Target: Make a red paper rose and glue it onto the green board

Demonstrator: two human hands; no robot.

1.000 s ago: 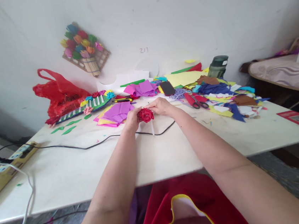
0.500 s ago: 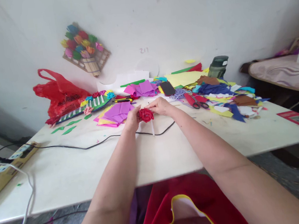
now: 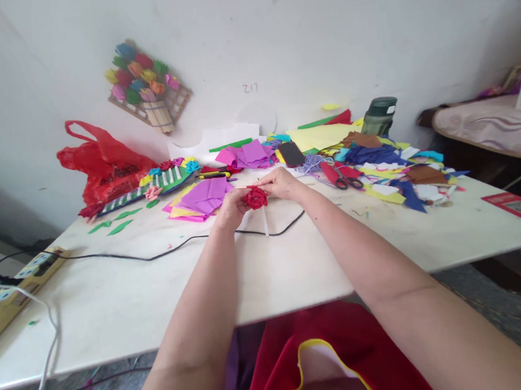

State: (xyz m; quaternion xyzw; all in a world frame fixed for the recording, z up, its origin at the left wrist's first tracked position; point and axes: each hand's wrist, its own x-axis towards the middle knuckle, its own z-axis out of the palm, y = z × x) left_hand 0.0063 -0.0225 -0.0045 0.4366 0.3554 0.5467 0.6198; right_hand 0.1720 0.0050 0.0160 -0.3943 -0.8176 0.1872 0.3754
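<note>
Partly hidden, red paper flower (image 3: 255, 197) — pinched between left hand (image 3: 230, 208) and right hand (image 3: 280, 185).

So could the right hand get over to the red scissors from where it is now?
Probably yes. The right hand holds the red paper flower with the left hand, and the red scissors lie just to its right on the table, nothing standing between; it would need to let go first.

Crinkled red paper flower (image 3: 255, 197); matt pale tabletop (image 3: 158, 286); glossy plastic bag (image 3: 101, 162).
</note>
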